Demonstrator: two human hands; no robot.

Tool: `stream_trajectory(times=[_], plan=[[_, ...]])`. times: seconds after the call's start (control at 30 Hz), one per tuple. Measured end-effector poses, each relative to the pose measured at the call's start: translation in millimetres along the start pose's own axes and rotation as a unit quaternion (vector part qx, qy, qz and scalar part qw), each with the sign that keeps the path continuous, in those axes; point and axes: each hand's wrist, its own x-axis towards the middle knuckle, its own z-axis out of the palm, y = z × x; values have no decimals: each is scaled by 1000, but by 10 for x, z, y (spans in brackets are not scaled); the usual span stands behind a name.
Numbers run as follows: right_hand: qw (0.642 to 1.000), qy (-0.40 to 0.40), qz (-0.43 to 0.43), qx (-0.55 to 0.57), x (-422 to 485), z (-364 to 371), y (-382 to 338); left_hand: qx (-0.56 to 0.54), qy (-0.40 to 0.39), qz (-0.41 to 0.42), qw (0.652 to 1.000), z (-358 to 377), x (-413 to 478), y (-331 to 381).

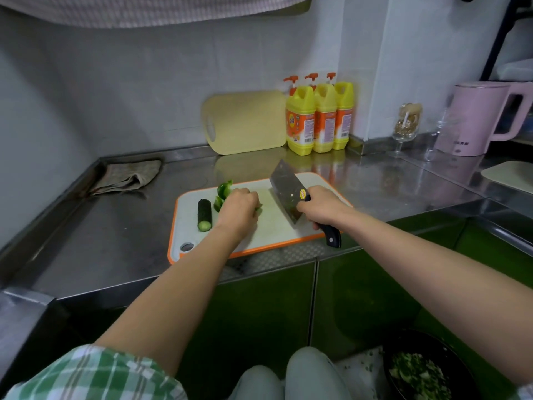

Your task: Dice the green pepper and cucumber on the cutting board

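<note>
step: dicing pepper | left hand (239,210) is curling over green pepper (224,189) pieces mid-board, likely bunching them for the blade | right hand (320,207) is gripping the cleaver (287,189) handle, blade angled alongside | cucumber (204,215) is lying undiced at left of cutting board (277,229)

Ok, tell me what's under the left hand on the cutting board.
Only green pepper pieces show, poking out around the left hand on the cutting board. Whatever lies directly beneath its curled fingers is hidden.
</note>
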Motion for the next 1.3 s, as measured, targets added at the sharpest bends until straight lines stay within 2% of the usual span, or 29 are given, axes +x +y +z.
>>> stream_trajectory(times=[0.1, 0.23, 0.43, 0.57, 0.73, 0.87, 1.0, 1.13, 1.3], plan=[[1000, -3, -10, 5, -31, 59, -59, -47, 44, 14, 998, -109, -132, -19], [1000, -5, -11, 5, -38, 137, -143, -24, 33, 36, 999, -183, -319, -91], [1000, -10, -15, -4, -36, 215, -226, 6, 1, -30, 1000, -186, -541, -297], [1000, -11, -20, -1, -18, 198, -234, -2, 50, -66, 997, -209, -499, -326], [1000, -16, -16, -6, -8, 172, -203, 86, -25, -70, 993, -205, -306, -335], [1000, -18, -15, -6, -4, 145, -151, 108, -17, -72, 991, -153, -201, -304], [1000, -7, -17, -2, 10, 83, -99, 17, 2, -126, 992, -129, -131, -282], [1000, 12, -15, 0, 12, -20, -65, -128, 80, -195, 969, -206, -6, -91], [1000, 12, -13, 9, -45, -90, -22, -238, 23, -249, 938, -203, 190, 330]])
